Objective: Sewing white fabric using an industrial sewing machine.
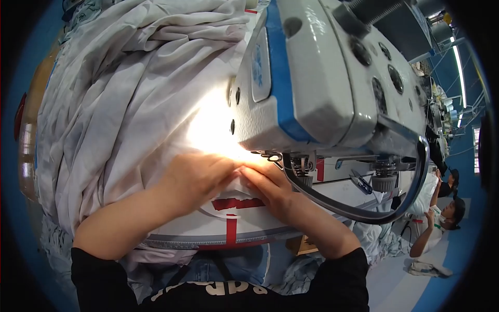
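A large heap of white cloth [125,93] spreads over the left and far side of the sewing table. My left hand [200,179] is closed on the near edge of this cloth, its fingertips in the bright lamp light. Right against it, my right hand [270,184] pinches the cloth too, and the fingertips of both hands meet. They are just left of the presser area of a white and blue sewing machine [317,78], whose head hides the needle. Glare washes out the cloth beyond my fingers.
A curved black-and-metal bar [358,212] loops out from the machine on the right. Thread snips [361,182] lie on the table behind it. Red tape [231,229] and a measuring strip [182,240] mark the near table edge. Other people [449,213] sit at far right.
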The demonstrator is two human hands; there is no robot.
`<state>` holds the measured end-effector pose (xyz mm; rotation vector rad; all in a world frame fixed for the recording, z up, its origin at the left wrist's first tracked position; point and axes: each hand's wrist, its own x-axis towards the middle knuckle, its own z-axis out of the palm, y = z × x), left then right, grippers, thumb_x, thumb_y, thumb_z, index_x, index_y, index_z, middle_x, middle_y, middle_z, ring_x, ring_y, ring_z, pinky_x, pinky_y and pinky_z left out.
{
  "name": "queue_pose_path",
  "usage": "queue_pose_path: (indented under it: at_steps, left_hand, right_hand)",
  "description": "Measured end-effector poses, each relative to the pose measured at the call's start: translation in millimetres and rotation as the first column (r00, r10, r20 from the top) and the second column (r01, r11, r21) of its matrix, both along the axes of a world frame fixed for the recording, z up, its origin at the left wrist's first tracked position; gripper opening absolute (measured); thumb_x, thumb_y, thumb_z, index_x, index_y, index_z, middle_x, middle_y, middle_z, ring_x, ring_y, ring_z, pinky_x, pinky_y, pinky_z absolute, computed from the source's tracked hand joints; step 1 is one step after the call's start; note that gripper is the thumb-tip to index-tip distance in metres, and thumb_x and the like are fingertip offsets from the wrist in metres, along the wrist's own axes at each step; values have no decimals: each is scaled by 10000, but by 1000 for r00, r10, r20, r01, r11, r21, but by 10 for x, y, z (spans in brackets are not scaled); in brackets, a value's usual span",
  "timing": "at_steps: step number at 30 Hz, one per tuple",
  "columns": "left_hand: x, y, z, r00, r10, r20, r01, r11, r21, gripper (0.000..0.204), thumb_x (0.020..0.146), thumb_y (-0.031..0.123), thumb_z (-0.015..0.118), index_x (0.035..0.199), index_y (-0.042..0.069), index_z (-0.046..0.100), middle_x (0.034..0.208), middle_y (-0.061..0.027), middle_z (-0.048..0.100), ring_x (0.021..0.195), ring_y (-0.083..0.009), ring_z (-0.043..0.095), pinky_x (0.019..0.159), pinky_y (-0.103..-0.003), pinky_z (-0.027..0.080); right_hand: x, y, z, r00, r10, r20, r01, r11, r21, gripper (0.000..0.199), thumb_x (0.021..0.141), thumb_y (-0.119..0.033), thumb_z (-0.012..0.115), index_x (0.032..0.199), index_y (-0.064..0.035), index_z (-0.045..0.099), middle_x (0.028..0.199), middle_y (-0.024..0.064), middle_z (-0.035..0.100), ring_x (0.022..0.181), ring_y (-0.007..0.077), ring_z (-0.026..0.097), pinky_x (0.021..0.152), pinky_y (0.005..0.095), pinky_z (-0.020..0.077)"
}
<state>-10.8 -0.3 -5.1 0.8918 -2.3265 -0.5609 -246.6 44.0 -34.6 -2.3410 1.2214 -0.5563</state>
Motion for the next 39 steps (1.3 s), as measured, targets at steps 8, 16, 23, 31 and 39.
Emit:
queue_pose_path:
  at_steps: [8, 16, 23, 31, 39]
  left_hand:
    - [39, -178, -291, 999, -10, -31, 11, 999, 39, 159, 846, 246, 700, 965, 140, 697, 843, -32, 675, 770, -221, 663, 643, -350, 522]
    - [25, -117, -174, 963, -70, -260, 80, 996, 28, 215, 823, 114, 707, 1038, 108, 701, 836, -12, 650, 661, -213, 637, 567, -324, 501]
    - [67, -81, -27, 995, -74, -68, 67, 993, -98, 335, 788, 75, 654, 1120, 101, 680, 1073, -6, 659, 795, -189, 673, 625, -298, 544]
    - [82, -14, -104, 982, -61, 177, 83, 989, -119, 342, 780, 84, 632, 1116, 114, 685, 1088, -30, 673, 832, -183, 675, 630, -290, 539]
    - [42, -38, -91, 981, -39, 190, 84, 969, -232, 282, 803, 109, 647, 1077, 130, 711, 887, -13, 651, 721, -182, 661, 576, -305, 537]
  right_hand:
    - [117, -74, 180, 978, 69, 198, -53, 995, -86, 223, 821, -49, 737, 1027, 2, 667, 1069, 141, 649, 970, 301, 650, 852, 368, 534]
    - [-51, -65, 66, 895, -99, 435, -9, 971, 240, 143, 836, -36, 723, 939, -57, 627, 984, 74, 660, 876, 239, 666, 784, 323, 535]
    - [-538, 51, 154, 931, -317, 182, 273, 934, 232, 141, 798, -71, 744, 915, -48, 668, 910, 70, 663, 865, 245, 654, 801, 352, 524]
    - [-273, 147, 122, 984, -178, 23, 171, 891, -421, 171, 764, -108, 769, 904, -43, 696, 864, 75, 658, 847, 256, 645, 812, 382, 519]
    - [-172, 140, 181, 959, -281, -38, 244, 887, -391, 352, 727, -49, 726, 1075, -14, 683, 1046, 93, 673, 961, 239, 640, 810, 331, 525]
